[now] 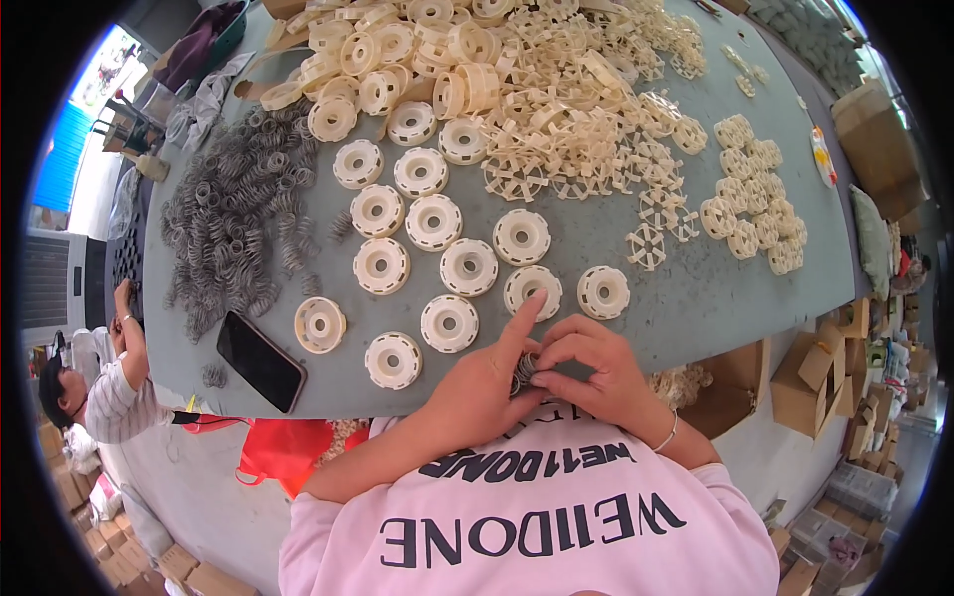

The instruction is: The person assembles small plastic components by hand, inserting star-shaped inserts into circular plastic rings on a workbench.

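Observation:
Close to my body, at the table's front edge, my left hand (482, 385) is closed around grey coil springs (524, 372), its index finger stretched forward over a white slotted disc (533, 295). My right hand (588, 370) pinches at the same springs from the other side, fingers bent. How many springs are held is hidden by the fingers. Several more white slotted discs (468, 267) with centre holes lie in loose rows ahead of my hands, and one more disc (603, 292) sits just beyond my right hand.
A heap of grey springs (229, 219) covers the table's left. Cream rings (397, 45) and spoked pieces (566, 129) are piled at the back; stacked spoked pieces (760, 199) stand right. A black phone (261, 361) lies near the front left edge. Another person (104, 387) is at far left.

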Demonstrator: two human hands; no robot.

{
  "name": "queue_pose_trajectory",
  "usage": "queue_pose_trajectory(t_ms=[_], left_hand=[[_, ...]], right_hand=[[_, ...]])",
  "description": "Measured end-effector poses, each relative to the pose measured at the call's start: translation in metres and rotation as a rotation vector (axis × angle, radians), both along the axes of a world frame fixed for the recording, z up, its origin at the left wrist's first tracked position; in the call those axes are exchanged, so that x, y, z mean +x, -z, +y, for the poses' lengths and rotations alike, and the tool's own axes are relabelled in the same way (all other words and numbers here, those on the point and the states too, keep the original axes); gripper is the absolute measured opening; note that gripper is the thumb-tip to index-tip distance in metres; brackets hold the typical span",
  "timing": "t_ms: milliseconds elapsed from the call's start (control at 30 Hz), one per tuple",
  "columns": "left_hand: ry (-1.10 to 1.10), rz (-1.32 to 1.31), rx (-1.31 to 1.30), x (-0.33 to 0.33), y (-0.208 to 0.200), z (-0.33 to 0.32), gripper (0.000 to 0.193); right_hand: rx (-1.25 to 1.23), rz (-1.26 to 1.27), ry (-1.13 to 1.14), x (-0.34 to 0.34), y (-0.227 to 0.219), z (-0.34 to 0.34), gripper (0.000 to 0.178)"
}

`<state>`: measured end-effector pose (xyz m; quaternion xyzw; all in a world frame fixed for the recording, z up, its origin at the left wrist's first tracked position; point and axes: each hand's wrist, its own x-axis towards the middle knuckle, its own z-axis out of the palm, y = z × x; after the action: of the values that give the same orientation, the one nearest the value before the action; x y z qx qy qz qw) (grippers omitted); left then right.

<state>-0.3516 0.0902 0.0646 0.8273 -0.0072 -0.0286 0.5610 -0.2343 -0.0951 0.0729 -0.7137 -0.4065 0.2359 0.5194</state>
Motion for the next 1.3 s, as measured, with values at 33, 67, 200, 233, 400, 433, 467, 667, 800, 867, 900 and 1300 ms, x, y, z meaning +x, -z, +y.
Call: queue_pose_trajectory(t_ms=[33, 67, 200, 233, 400, 433, 467, 667, 800, 867, 900, 1300], left_hand=[[-0.038, -0.010, -0.053, 0.000, 0.000, 0.001, 0.097], [-0.076, -0.020, -0.106, 0.000, 0.000, 0.003, 0.089], [-0.063, 0.177, -0.342, -0.002, -0.004, 0.010, 0.058], [-0.069, 0.397, -0.768, 0.000, -0.005, 0.012, 0.049], [0.074, 0.732, -1.638, -0.007, 0.027, 0.015, 0.038], [0.005, 0.725, -1.564, -0.008, 0.030, 0.012, 0.040], [-0.063, 0.717, -1.488, -0.008, 0.031, 0.010, 0.043], [-0.175, 0.460, -1.094, 0.000, 0.000, -0.005, 0.034], [-0.199, 0.538, -0.994, -0.004, 0.026, 0.004, 0.029], [-0.147, 0.712, -1.347, -0.007, 0.040, 0.017, 0.027], [-0.145, 0.714, -1.349, -0.007, 0.036, 0.016, 0.027], [-0.082, 0.719, -1.119, -0.004, 0.024, 0.008, 0.038]], right_hand=[[0.014, -0.004, 0.009, 0.000, 0.000, -0.001, 0.018], [0.013, -0.006, 0.008, 0.002, 0.005, -0.004, 0.018], [0.127, 0.233, 0.005, 0.003, 0.011, -0.015, 0.016], [0.157, 0.169, -0.032, 0.002, 0.009, -0.015, 0.014], [0.328, -0.287, -0.140, 0.006, 0.005, -0.010, 0.014], [0.360, -0.429, -0.157, 0.007, 0.003, -0.009, 0.014], [0.361, -0.430, -0.158, 0.004, 0.001, -0.009, 0.014], [0.212, 0.180, 0.122, -0.008, 0.010, -0.015, 0.013], [0.145, -0.135, -0.087, -0.004, 0.008, -0.024, 0.015], [0.188, -0.288, -0.196, 0.004, 0.004, -0.031, 0.016], [0.237, -0.346, -0.194, 0.010, -0.006, -0.035, 0.017], [-0.195, -0.492, 0.381, 0.059, 0.020, -0.039, 0.038]])
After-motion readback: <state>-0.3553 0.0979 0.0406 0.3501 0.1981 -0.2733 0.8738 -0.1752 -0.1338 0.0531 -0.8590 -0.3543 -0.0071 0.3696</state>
